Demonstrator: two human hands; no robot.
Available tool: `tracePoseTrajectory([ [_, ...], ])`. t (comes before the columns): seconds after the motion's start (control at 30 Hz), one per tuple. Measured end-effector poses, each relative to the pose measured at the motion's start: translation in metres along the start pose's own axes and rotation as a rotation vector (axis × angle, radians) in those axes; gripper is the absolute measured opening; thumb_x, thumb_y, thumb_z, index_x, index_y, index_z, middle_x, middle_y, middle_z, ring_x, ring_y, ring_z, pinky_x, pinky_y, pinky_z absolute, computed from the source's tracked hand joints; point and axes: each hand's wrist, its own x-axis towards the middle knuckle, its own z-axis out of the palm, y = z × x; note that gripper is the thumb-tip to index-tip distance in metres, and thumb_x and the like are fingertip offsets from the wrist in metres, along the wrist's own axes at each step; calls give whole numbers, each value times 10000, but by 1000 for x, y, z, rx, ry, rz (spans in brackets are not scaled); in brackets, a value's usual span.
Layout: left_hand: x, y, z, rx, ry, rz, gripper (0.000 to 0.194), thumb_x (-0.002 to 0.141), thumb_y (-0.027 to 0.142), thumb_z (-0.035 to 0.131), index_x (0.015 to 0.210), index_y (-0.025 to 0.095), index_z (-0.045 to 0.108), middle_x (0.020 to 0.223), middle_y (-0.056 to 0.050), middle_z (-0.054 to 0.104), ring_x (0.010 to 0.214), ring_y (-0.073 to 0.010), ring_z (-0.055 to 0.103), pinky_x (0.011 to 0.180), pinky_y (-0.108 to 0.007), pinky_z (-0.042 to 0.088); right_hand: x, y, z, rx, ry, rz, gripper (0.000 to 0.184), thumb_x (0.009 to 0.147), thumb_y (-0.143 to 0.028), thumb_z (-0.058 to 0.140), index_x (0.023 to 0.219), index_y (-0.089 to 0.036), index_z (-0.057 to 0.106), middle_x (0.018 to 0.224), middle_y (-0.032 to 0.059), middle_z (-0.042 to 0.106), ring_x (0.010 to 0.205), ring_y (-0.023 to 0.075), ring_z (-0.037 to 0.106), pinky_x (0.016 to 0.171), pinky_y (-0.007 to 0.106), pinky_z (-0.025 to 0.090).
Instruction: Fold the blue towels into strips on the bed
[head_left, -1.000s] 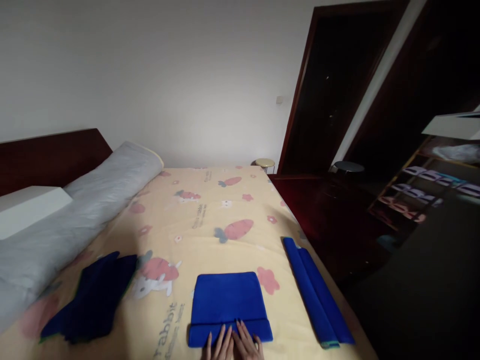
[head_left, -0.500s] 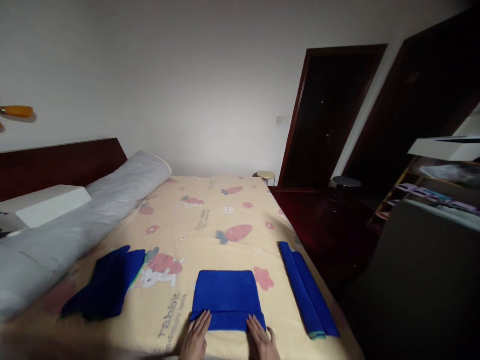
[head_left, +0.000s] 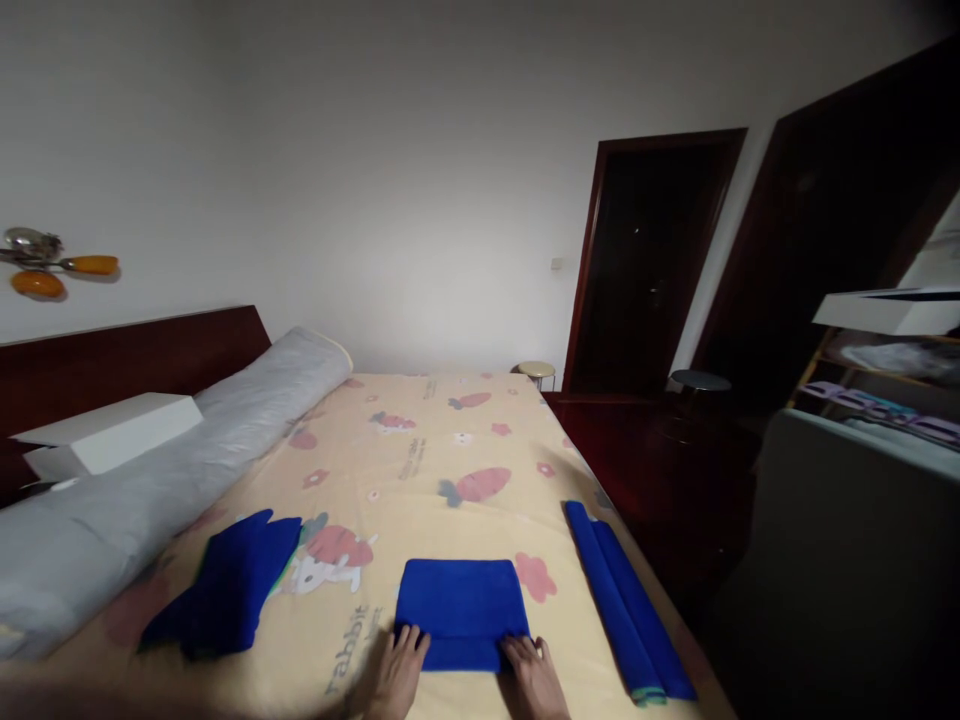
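Note:
A blue towel (head_left: pixel 463 602), folded to a rectangle, lies on the bed right in front of me, with a folded-over strip along its near side. My left hand (head_left: pixel 401 668) grips the near left corner, fingers bent over the strip. At the near right corner my right hand (head_left: pixel 535 676) holds the same strip with curled fingers; the thumbs are mostly hidden. To the right lie two long rolled blue cloths (head_left: pixel 626 605) side by side, with green edging at the near end. Off to the left is a loose, crumpled heap of blue cloth (head_left: pixel 234 588).
The bed sheet (head_left: pixel 420 520) is pale yellow with carrots and rabbits. A grey rolled bedding bundle (head_left: pixel 225 430) and a white box (head_left: pixel 127 430) lie along the headboard (head_left: pixel 172 345). Beyond the right bed edge stand a dark stool (head_left: pixel 700 381), a shelf (head_left: pixel 870 365) and a dark panel (head_left: pixel 840 560).
My fingers have gone from lying flatter on the strip to curling over it, and the strip has moved slightly farther up the towel. The camera view has tilted up slightly.

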Motion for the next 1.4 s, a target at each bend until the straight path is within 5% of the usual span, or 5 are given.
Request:
tracePoseTrajectory([
  [0.2,-17,-17,-12,-123,-141,-65,688,803,-10,239,1376,266,504,1432,-50,556,1341,-196,470,1133,-449,355,-9,24,-4,-7,-11,-186,466,792,-201,529,1240,-295,615,1301,24,642,1162,230,610,937,348,387],
  [0.63,-31,-22,-47,-293,-262,-207,573,714,92,465,1242,270,600,1246,-3,675,1188,-147,572,1038,-252,387,-14,-6,-34,135,-113,215,403,774,-200,385,1014,-218,709,1057,69,721,1013,237,633,937,372,449],
  [0.97,-13,87,-27,-336,-107,21,863,733,90,382,1523,249,72,1624,30,62,1503,-194,97,1238,-452,120,7,-76,23,115,-143,50,698,809,-218,436,1488,-308,303,1571,24,291,1447,269,295,1148,505,279],
  [1.23,-59,-10,-5,-186,124,86,819,821,83,365,1503,354,1,1584,72,239,1447,-151,297,1186,-393,267,-40,6,9,29,-46,101,555,946,-319,292,1496,-324,217,1576,-2,248,1453,224,276,1158,489,285],
  [1.4,-42,9,24,-180,198,84,859,776,62,390,1495,340,10,1575,32,251,1434,-215,335,1164,-472,283,-34,-4,32,17,25,109,625,901,-263,366,1495,-335,186,1571,11,221,1446,255,281,1134,509,325],
])
